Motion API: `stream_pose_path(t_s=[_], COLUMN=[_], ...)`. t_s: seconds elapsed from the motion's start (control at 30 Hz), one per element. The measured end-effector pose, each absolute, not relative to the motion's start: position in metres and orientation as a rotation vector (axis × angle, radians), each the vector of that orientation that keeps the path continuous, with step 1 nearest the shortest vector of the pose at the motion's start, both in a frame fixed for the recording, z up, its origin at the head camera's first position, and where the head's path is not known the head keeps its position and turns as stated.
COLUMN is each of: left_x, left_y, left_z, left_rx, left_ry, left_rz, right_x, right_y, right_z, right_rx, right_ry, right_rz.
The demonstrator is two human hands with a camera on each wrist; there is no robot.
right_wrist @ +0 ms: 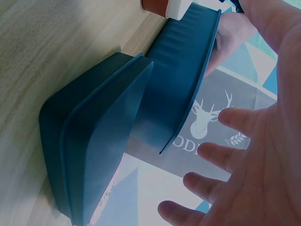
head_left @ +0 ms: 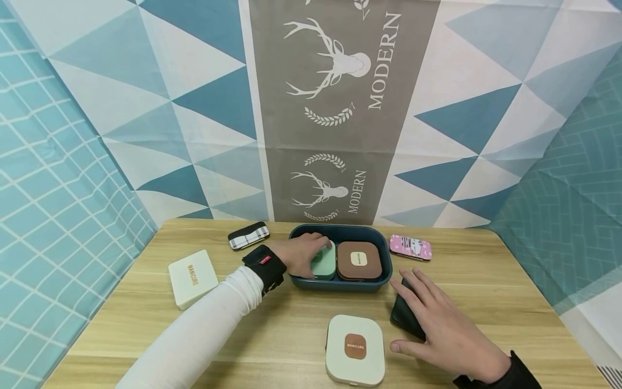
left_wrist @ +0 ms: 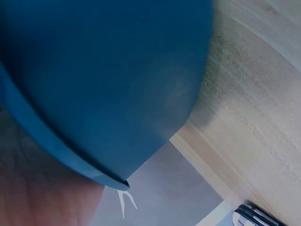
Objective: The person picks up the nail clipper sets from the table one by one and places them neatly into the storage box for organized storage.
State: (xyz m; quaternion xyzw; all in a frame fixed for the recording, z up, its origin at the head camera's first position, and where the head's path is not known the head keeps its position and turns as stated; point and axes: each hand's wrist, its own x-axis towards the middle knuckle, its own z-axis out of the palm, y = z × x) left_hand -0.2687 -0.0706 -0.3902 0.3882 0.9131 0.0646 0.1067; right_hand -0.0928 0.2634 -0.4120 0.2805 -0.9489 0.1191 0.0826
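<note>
My left hand (head_left: 300, 255) reaches over the left end of a dark blue bin (head_left: 340, 287) and grips a mint-green case (head_left: 326, 266) inside, thumb at its near side and fingers at its far side. Beside it in the bin lies a brown manicure case (head_left: 359, 273). The bin's outer wall (left_wrist: 117, 84) fills much of the left wrist view, hiding the fingertips. My right hand (head_left: 439, 321) is spread above a dark green case (head_left: 404, 313), right of the bin. In the right wrist view its fingers are apart from that case (right_wrist: 103, 132).
A cream manicure case (head_left: 356, 364) lies in front of the bin, and a white manicure case (head_left: 193, 278) at the left. Behind are a plaid-and-black case (head_left: 248, 235) and a pink patterned case (head_left: 410, 247). Patterned sheets (head_left: 335, 135) border the wooden table (head_left: 282, 335).
</note>
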Motion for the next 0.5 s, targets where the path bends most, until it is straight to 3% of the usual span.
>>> stream_pose_path(t_s=[0.5], left_x=[-0.2673], left_y=[-0.0694], left_z=[-0.3881], left_rx=[1.135], left_ry=[2.688], left_rz=[0.166], right_x=[-0.0926], right_y=[0.2624], right_z=[-0.4120], right_rx=[0.844], right_ry=[-2.819], right_rz=[0.343])
